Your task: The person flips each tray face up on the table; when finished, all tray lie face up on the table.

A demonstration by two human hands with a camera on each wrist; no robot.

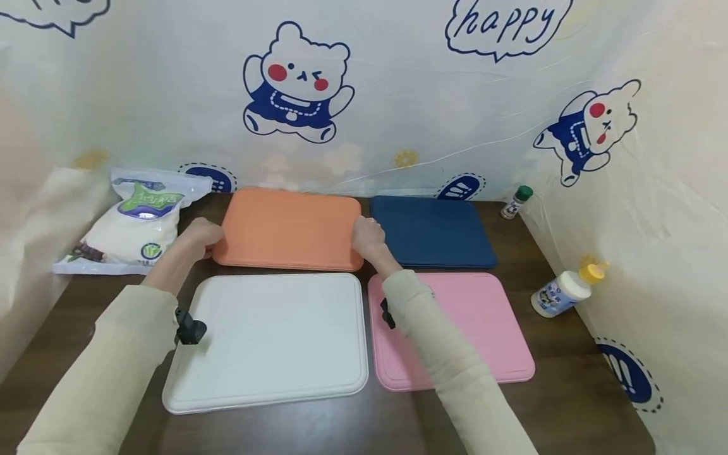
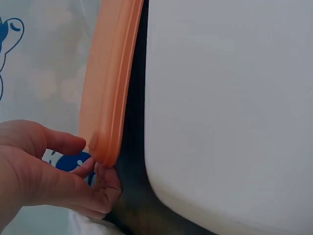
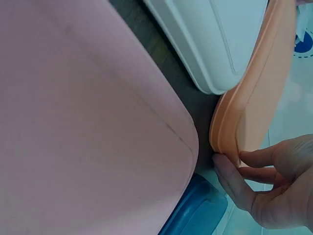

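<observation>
An orange lid-like rectangular plastic piece [image 1: 290,229] with rounded corners is at the back of the table. My left hand [image 1: 203,237] pinches its left edge; in the left wrist view the thumb is above the orange corner and the curled fingers [image 2: 110,188] are below it. At the right edge, my right hand [image 1: 368,237] grips it with thumb and fingers, as the right wrist view also shows [image 3: 281,181]. A similar white piece [image 1: 273,341] lies in front of it. To the right are a pink one [image 1: 472,322], under my right forearm, and a dark blue one [image 1: 432,230].
A clear bag of white contents [image 1: 136,221] sits at the back left. Along the right side stand a small green-capped bottle [image 1: 515,202] and a white bottle with a yellow nozzle [image 1: 563,294]. Printed sheeting [image 1: 375,95] hangs behind the dark wooden table [image 1: 574,392].
</observation>
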